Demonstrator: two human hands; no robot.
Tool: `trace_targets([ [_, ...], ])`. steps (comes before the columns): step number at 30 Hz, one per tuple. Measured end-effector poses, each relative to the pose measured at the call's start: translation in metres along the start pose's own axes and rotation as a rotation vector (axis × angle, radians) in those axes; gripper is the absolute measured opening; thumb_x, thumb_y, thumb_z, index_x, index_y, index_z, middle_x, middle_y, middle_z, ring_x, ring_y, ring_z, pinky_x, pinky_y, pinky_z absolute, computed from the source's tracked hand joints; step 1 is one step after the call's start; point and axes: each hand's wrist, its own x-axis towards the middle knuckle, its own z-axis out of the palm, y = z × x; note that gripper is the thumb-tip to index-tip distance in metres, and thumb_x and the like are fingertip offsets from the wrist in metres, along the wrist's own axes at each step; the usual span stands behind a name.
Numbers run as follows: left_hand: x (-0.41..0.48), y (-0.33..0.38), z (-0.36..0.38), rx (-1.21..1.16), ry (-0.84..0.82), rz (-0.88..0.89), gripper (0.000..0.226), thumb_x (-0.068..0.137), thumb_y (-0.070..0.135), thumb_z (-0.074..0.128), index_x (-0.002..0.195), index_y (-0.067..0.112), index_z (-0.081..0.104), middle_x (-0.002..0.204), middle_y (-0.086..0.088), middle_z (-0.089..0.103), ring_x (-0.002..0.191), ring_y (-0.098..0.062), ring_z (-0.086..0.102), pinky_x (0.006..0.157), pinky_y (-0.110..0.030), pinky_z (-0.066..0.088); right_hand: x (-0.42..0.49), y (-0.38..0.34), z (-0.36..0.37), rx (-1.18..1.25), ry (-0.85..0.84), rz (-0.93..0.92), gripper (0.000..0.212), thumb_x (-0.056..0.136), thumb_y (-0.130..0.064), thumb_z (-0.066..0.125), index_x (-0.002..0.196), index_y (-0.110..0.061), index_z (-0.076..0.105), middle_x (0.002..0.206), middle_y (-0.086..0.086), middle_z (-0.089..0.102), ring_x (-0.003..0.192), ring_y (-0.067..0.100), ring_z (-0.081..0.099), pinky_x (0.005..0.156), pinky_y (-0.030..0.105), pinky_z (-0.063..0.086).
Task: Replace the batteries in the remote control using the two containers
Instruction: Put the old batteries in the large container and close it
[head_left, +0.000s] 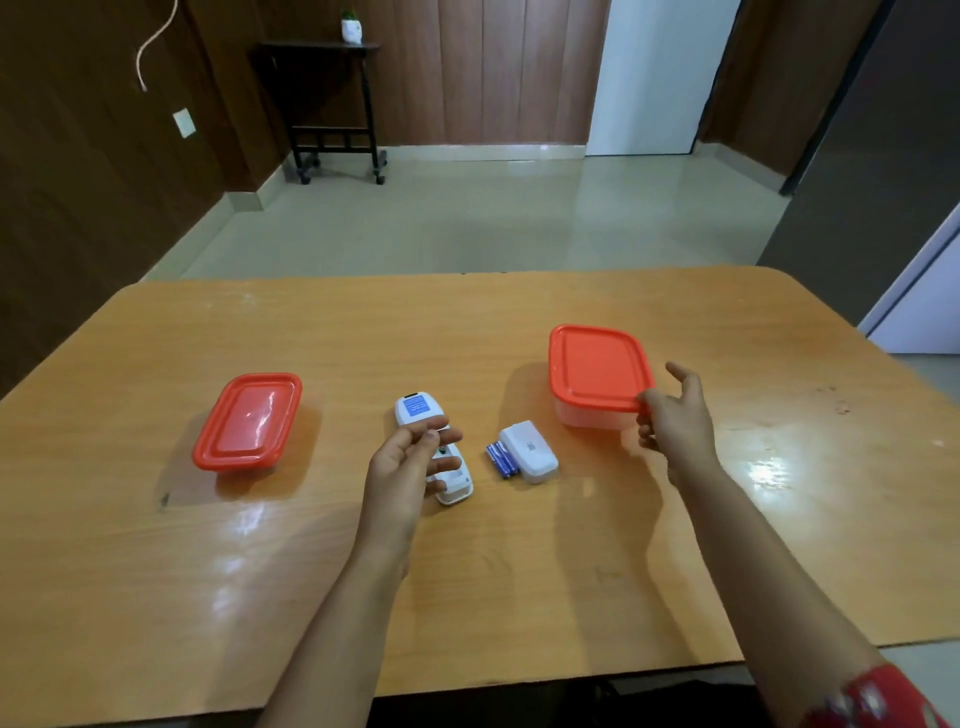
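Note:
A white remote control lies face down mid-table, with a blue label on its far end. My left hand is over its near half, fingers loosely curled and apart, touching it without a clear grip. Two blue batteries lie side by side to the remote's right, against the white battery cover. A low container with a red lid stands at the left. A taller clear container with a red lid stands at the right. My right hand is at its near right corner, thumb against the lid edge, fingers spread.
The wooden table has its near edge just below my forearms and its far edge beyond the containers. Past it are a tiled floor, a dark side table on wheels and a white door.

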Motion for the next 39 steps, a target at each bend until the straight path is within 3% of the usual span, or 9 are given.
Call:
trace_targets([
  [6,-0.013,-0.006,0.021,0.113,-0.208,-0.039,0.025,0.098,0.015,0.046,0.118,0.015,0.061,0.112,0.001,0.070,0.095,-0.019,0.066,0.081,-0.027,0.051,-0.089,0.033,-0.025,-0.157,0.145,-0.191,0.036,0.088,-0.019,0.053,0.117,-0.039,0.055,0.064,0.009,0.056,0.056,0.026,0.056,0.058,0.048,0.052],
  [10,-0.023,-0.014,0.033,0.214,-0.279,-0.056,0.029,0.098,0.017,0.047,0.125,0.018,0.057,0.120,0.003,0.066,0.106,-0.019,0.065,0.087,-0.026,0.050,-0.125,0.042,-0.021,-0.277,0.064,-0.317,0.029,0.089,-0.036,0.059,0.118,-0.034,0.056,0.069,-0.003,0.064,0.062,0.015,0.066,0.061,0.042,0.057],
  [15,-0.018,-0.025,0.027,0.306,-0.248,0.021,0.034,0.093,0.016,0.056,0.126,0.024,0.056,0.125,0.009,0.062,0.108,-0.008,0.062,0.097,-0.028,0.046,-0.126,0.039,-0.034,-0.581,-0.004,-0.613,0.029,0.085,-0.041,0.064,0.111,-0.028,0.066,0.067,-0.012,0.058,0.066,0.006,0.057,0.058,0.027,0.049],
  [19,-0.016,-0.034,0.026,0.386,-0.277,0.081,0.057,0.083,0.012,0.070,0.133,0.027,0.047,0.132,0.010,0.055,0.117,-0.005,0.054,0.084,-0.010,0.041,-0.094,0.043,-0.052,-0.828,-0.295,-0.854,0.056,0.072,-0.042,0.074,0.125,-0.033,0.058,0.128,-0.010,0.055,0.124,0.011,0.043,0.100,0.030,0.038],
  [21,-0.014,-0.040,0.029,0.474,-0.267,0.136,0.079,0.077,0.012,0.076,0.142,0.029,0.036,0.135,0.014,0.049,0.120,-0.005,0.051,0.083,-0.009,0.039,-0.083,0.046,-0.050,-0.794,-0.377,-0.901,0.053,0.073,-0.038,0.076,0.123,-0.031,0.062,0.138,-0.008,0.053,0.134,0.013,0.039,0.108,0.033,0.032],
  [26,-0.017,-0.045,0.043,0.583,-0.226,0.242,0.107,0.069,0.016,0.083,0.151,0.029,0.015,0.137,0.016,0.044,0.121,-0.004,0.049,0.098,-0.023,0.041,-0.083,0.048,-0.042,-0.711,-0.348,-0.972,0.043,0.077,-0.036,0.073,0.118,-0.025,0.067,0.130,-0.005,0.062,0.128,0.009,0.046,0.106,0.031,0.037],
  [30,-0.018,-0.048,0.055,0.580,-0.214,0.258,0.125,0.059,0.033,0.087,0.151,0.034,0.002,0.136,0.016,0.047,0.123,-0.002,0.048,0.097,-0.019,0.037,-0.093,0.047,-0.039,-0.752,-0.331,-1.017,0.045,0.082,-0.048,0.060,0.122,-0.027,0.064,0.130,-0.006,0.061,0.127,0.010,0.050,0.105,0.030,0.037],
  [32,-0.020,-0.049,0.059,0.572,-0.183,0.283,0.134,0.055,0.036,0.088,0.151,0.035,-0.006,0.130,0.027,0.040,0.120,0.000,0.046,0.096,-0.018,0.037,-0.096,0.045,-0.037,-0.773,-0.304,-1.021,0.047,0.085,-0.052,0.052,0.123,-0.028,0.063,0.130,-0.007,0.061,0.127,0.011,0.051,0.104,0.032,0.041],
  [39,-0.020,-0.045,0.060,0.528,-0.137,0.326,0.143,0.052,0.037,0.090,0.149,0.031,-0.016,0.123,0.023,0.043,0.115,0.006,0.043,0.085,0.002,0.030,-0.100,0.041,-0.032,-0.759,-0.198,-1.089,0.042,0.092,-0.044,0.047,0.121,-0.020,0.065,0.125,0.002,0.065,0.119,0.019,0.059,0.100,0.031,0.041],
])
